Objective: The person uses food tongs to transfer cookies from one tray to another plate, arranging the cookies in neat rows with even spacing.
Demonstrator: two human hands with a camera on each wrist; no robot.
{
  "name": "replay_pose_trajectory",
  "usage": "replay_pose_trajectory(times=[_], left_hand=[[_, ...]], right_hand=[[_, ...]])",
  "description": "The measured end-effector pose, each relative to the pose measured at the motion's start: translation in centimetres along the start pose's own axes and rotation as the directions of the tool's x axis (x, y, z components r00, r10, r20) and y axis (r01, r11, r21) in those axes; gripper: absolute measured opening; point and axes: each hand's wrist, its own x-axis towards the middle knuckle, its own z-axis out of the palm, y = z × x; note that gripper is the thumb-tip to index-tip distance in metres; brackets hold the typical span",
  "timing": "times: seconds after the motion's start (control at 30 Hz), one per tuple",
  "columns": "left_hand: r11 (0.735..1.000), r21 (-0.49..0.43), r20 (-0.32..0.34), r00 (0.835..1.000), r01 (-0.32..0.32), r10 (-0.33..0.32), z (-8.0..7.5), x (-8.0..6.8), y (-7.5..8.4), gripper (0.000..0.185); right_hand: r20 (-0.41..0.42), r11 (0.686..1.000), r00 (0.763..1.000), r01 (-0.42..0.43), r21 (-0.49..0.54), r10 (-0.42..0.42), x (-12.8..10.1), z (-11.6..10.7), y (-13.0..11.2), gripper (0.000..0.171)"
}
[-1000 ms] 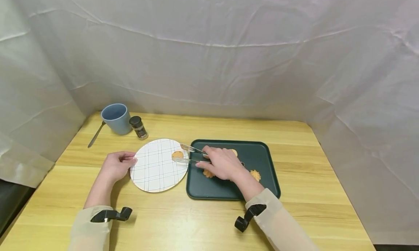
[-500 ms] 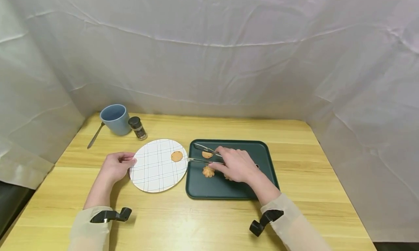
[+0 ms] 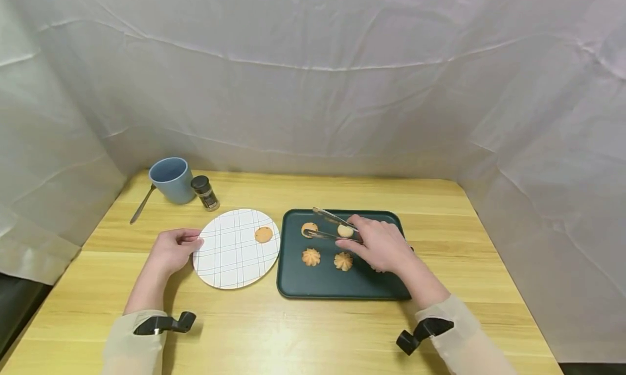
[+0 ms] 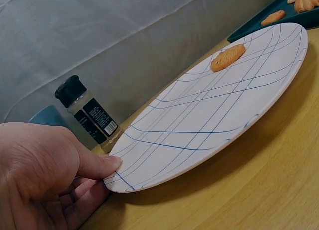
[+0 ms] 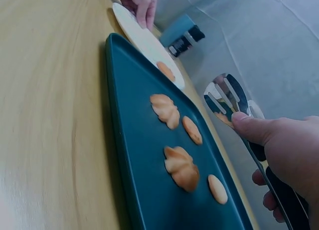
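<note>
A round cookie (image 3: pixel 309 229) lies at the tray's (image 3: pixel 391 223) far left, between the open tongs (image 3: pixel 326 225) gripped by the right hand (image 3: pixel 379 244). Judged step: picking it; next, squeeze gently. Left hand (image 3: pixel 171 250) pinches the plate (image 3: pixel 225 261) rim

The table (image 3: pixel 303 331) is light wood with a visible grain and a soft satin sheen. The tray (image 3: pixel 386 223) looks like dark green matt plastic or coated metal, hard to tell which. The tongs (image 3: pixel 325 225) are shiny polished metal. The plate (image 3: pixel 230 255) is smooth glazed white with thin blue lines. The cookies (image 3: pixel 326 258) look dry and ridged. The backdrop (image 3: pixel 313 81) is wrinkled white cloth, and the mug (image 3: pixel 171 179) is matt blue.
</note>
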Motion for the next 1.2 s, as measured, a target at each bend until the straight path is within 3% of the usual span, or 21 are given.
replay_pose_trajectory(times=[0.37, 0.67, 1.2], left_hand=[[1.000, -0.005, 0.000, 1.000, 0.004, -0.004, 0.1, -0.2, -0.4, 0.039], [1.000, -0.006, -0.002, 1.000, 0.006, -0.006, 0.1, -0.2, -0.5, 0.040], [1.000, -0.001, -0.017, 1.000, -0.007, 0.007, 0.1, 0.1, -0.2, 0.038]], right_hand=[[0.008, 0.997, 0.998, -0.055, 0.045, 0.055, -1.2, 0.2, 2.3, 0.065], [0.033, 0.994, 0.994, -0.105, 0.025, 0.104, -1.8, 0.4, 3.9, 0.066], [0.054, 0.993, 0.991, -0.119, -0.011, 0.119, -2.5, 0.9, 6.4, 0.071]])
